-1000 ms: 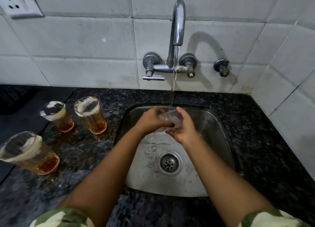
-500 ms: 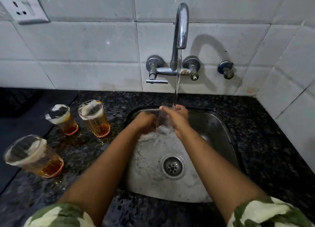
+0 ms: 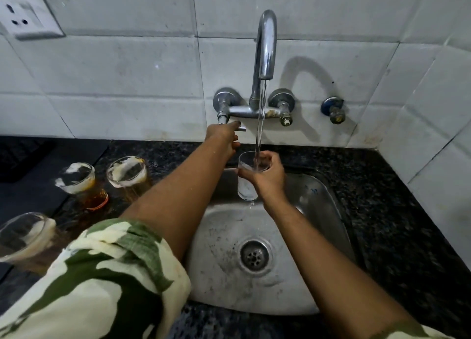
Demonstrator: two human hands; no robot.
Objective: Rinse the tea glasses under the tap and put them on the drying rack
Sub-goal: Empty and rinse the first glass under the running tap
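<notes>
My right hand (image 3: 267,178) grips a clear tea glass (image 3: 246,183) upright over the steel sink (image 3: 316,193). Water runs from the chrome tap (image 3: 265,45) straight into the glass and overflows down its side. My left hand (image 3: 224,135) reaches up to the tap's left lever handle (image 3: 242,128) and rests on it. Three more tea glasses with foam and amber tea dregs stand on the dark counter at left: one (image 3: 76,180), a second (image 3: 126,173) partly behind my left arm, and a third (image 3: 23,234) at the frame's left edge.
The granite counter (image 3: 395,211) surrounds the sink, with its drain (image 3: 254,256) in the middle. A dark mat (image 3: 30,165) lies at the far left. A wall socket (image 3: 25,15) sits upper left, and a small valve (image 3: 334,109) is right of the tap. Tiled walls close the back and right.
My left hand let go of the glass and rose to the tap handle. My right hand now holds the glass alone, upright under the stream. The camera moved closer.
</notes>
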